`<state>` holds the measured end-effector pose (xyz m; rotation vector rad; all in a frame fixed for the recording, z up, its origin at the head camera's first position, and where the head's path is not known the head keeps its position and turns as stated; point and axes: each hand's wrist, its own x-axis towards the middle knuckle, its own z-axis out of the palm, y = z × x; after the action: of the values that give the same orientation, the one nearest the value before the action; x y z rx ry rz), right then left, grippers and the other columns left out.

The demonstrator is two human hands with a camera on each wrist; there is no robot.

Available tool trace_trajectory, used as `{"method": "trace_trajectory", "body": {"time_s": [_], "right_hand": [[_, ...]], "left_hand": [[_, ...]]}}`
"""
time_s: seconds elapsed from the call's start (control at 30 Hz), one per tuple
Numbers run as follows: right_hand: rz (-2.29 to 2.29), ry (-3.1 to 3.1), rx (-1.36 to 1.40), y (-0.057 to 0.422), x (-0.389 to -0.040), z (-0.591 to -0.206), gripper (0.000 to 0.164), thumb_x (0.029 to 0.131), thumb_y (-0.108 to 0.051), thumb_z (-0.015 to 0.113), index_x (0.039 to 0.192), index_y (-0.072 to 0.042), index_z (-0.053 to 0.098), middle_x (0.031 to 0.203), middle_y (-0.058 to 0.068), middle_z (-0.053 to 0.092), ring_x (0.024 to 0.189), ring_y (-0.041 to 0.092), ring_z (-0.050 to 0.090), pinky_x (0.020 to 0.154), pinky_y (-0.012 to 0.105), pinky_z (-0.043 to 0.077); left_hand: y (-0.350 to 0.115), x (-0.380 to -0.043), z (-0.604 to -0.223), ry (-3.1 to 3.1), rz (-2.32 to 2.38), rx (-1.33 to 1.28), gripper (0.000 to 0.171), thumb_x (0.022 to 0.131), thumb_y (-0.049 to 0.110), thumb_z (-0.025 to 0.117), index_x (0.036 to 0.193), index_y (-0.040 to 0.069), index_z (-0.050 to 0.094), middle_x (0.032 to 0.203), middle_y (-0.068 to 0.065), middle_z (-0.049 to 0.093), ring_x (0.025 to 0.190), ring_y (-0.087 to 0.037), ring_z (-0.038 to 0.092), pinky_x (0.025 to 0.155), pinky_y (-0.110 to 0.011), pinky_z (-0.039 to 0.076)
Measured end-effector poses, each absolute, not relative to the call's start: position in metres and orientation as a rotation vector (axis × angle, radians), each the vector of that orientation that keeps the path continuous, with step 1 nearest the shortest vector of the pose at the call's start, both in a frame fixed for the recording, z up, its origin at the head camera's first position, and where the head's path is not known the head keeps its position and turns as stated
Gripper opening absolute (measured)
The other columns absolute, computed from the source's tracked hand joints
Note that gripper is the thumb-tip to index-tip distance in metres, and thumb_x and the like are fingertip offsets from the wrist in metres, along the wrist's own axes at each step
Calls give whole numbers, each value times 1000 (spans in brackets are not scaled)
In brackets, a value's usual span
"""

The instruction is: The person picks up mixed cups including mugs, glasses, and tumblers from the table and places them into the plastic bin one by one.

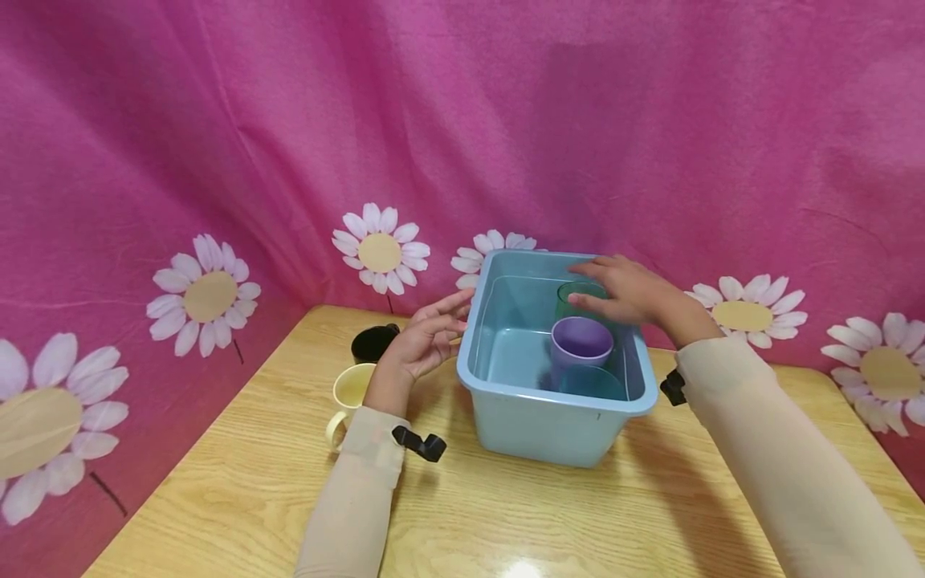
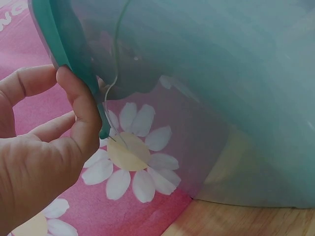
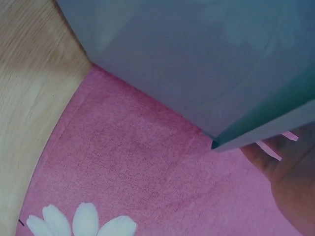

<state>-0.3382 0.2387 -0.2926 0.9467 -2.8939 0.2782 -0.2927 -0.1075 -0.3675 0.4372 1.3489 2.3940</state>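
A light blue plastic basin (image 1: 538, 425) stands on the wooden table. Inside, along its right side, are a green see-through cup (image 1: 566, 300), a purple cup (image 1: 571, 363) and a teal cup (image 1: 592, 384). My left hand (image 1: 426, 341) is at the basin's left rim, fingers spread; in the left wrist view its fingertips (image 2: 66, 78) touch the rim. My right hand (image 1: 625, 291) reaches over the basin's right side with fingers and thumb apart above the green cup. The right wrist view shows part of that hand (image 3: 295, 182) beyond the basin's rim.
Left of the basin, beside my left forearm, stand a yellow mug (image 1: 352, 387) and a black cup (image 1: 371, 345). A pink cloth with large white flowers (image 1: 379, 253) hangs behind and around the table (image 1: 491, 514).
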Motion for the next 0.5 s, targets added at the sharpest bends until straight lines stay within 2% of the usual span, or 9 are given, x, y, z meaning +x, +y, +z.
{"method": "trace_trajectory", "body": {"time_s": [0.23, 0.5], "right_hand": [[358, -2842, 927, 251, -327, -290, 67, 101, -50, 58, 154, -10, 46, 152, 24, 46, 142, 47, 37, 114, 69, 26], [505, -2721, 898, 263, -313, -295, 65, 97, -40, 66, 153, -11, 48, 143, 22, 53, 129, 41, 48, 104, 66, 41]], "left_hand": [[-107, -293, -368, 1342, 2391, 446, 64, 99, -9, 41, 160, 5, 31, 161, -22, 34, 86, -15, 67, 84, -32, 58], [-108, -292, -368, 1356, 2382, 462, 65, 98, -8, 41, 161, 5, 30, 162, -21, 32, 84, -14, 65, 83, -33, 57]]}}
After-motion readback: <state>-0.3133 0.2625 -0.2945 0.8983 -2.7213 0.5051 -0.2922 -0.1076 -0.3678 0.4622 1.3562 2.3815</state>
